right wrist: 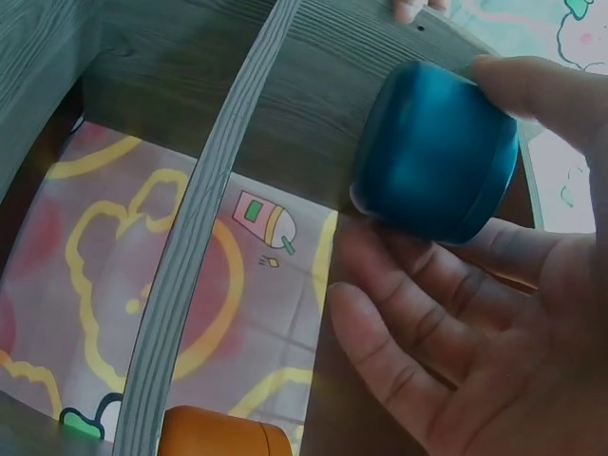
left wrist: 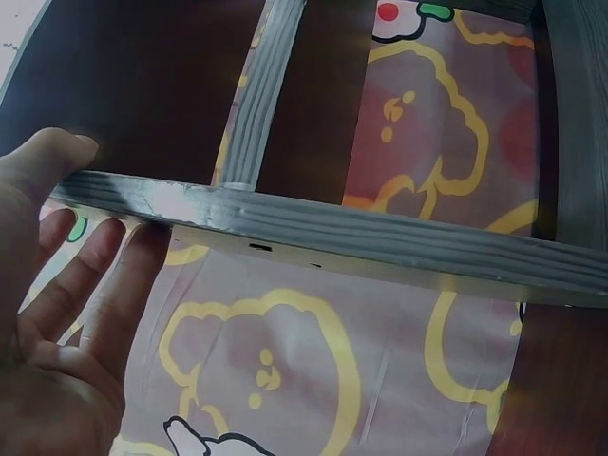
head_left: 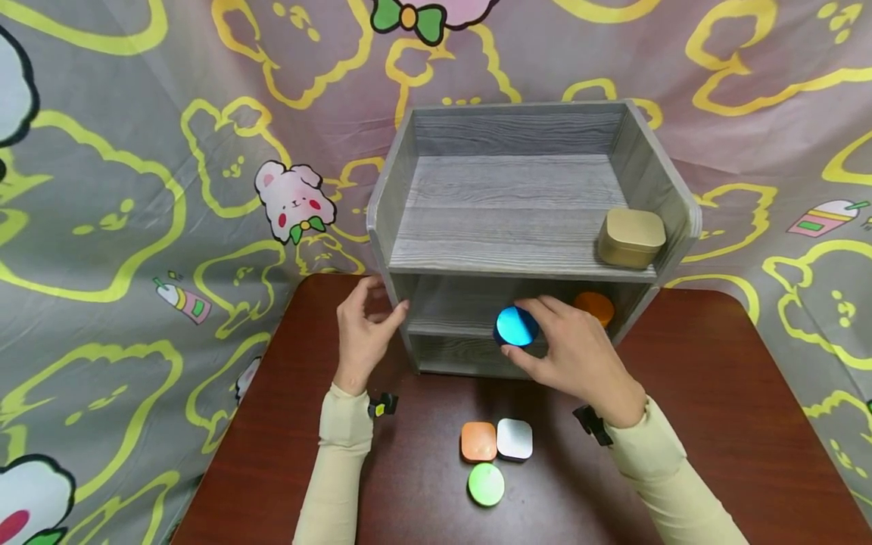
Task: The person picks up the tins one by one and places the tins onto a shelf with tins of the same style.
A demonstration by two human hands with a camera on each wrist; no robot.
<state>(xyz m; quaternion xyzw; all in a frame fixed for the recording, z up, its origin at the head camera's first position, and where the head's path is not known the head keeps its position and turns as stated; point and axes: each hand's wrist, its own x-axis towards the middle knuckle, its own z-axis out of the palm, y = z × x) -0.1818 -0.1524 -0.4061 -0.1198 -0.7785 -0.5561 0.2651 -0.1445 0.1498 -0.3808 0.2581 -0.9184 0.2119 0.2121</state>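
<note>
My right hand (head_left: 579, 348) pinches a shiny blue round tin (head_left: 515, 326) between thumb and fingers, in front of the lower opening of a grey wooden shelf (head_left: 511, 182). The right wrist view shows that blue tin (right wrist: 437, 152) tilted, thumb on one side and fingers on the other. At the shelf's left side, my left hand (head_left: 364, 325) holds the side panel. In the left wrist view, the thumb lies on one side of the panel (left wrist: 323, 223) and the fingers on the other. An orange round tin (head_left: 594, 309) stands inside the lower compartment, partly hidden behind my right hand.
A gold tin (head_left: 631, 238) sits at the right of the shelf's upper level. On the brown table (head_left: 422, 499) in front lie an orange square tin (head_left: 479, 442), a silver square tin (head_left: 514, 439) and a green round tin (head_left: 487, 484). Patterned cloth (head_left: 136, 227) hangs around.
</note>
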